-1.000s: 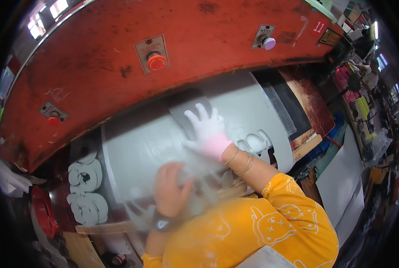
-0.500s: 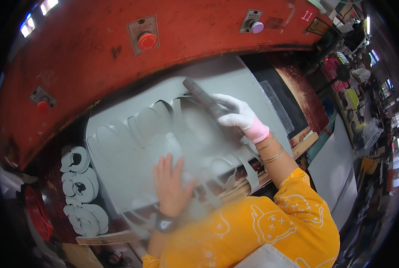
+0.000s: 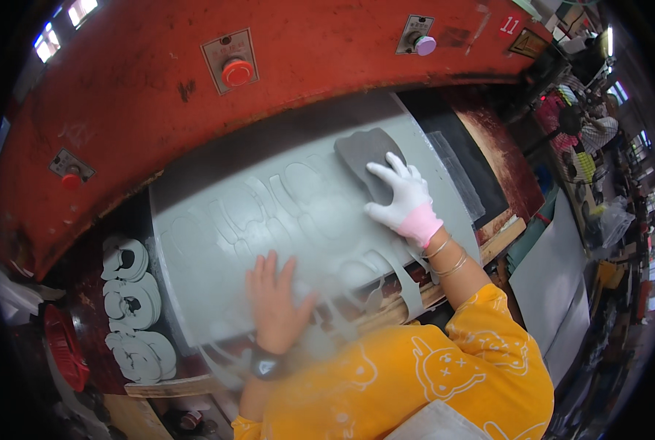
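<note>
A pale grey sheet (image 3: 445, 209) lies on the press bed, with several rounded outlines cut into it and cut strips hanging over its near edge. On its far right part rests a dark grey cutting die (image 3: 364, 150), broad face up. My right hand (image 3: 406, 199), in a white glove with a pink cuff, grips the die's near right side, fingers over its top and thumb at its lower edge. Bare, with a dark watch at the wrist, my left hand (image 3: 277, 304) is open with fingers spread at the sheet's near middle. Blur hides whether it presses on the sheet.
The red press beam (image 3: 144, 103) spans the far side, bearing red buttons (image 3: 237, 72) and a purple button (image 3: 425, 45). Stacks of cut grey pieces (image 3: 133, 301) stand left of the sheet. A red basket (image 3: 64, 348) is at far left; larger grey sheets (image 3: 551, 271) lie at right.
The cutting die has gone from tilted on edge to lying broad face up, farther right on the sheet. Raised strips of the sheet now lie flatter. My left hand has barely moved.
</note>
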Tool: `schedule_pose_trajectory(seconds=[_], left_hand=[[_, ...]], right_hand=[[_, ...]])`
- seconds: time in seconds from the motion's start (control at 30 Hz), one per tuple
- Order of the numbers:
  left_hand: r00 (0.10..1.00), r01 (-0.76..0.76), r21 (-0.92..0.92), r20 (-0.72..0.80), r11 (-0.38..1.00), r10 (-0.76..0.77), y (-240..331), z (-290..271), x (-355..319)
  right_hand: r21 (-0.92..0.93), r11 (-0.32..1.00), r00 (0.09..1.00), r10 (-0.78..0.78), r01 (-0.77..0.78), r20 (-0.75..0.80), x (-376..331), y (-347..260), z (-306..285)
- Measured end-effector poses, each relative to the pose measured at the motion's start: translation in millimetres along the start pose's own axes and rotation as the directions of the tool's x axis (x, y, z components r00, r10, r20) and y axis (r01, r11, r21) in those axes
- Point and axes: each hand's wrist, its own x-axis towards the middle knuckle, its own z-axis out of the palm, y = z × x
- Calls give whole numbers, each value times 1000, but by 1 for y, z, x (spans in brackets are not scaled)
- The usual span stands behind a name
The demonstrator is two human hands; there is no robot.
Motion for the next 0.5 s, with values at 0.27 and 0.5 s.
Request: schedule_pose_trajectory(seconds=[0.27, 0.5], left_hand=[[995, -34, -104, -101, 994, 24, 3, -6, -1], [957, 271, -592, 79, 759, -279, 18, -10, -78]], right_hand=[[13, 1000, 999, -15, 16, -42, 4, 6, 9], [410, 906, 766, 187, 109, -615, 28, 75, -6]])
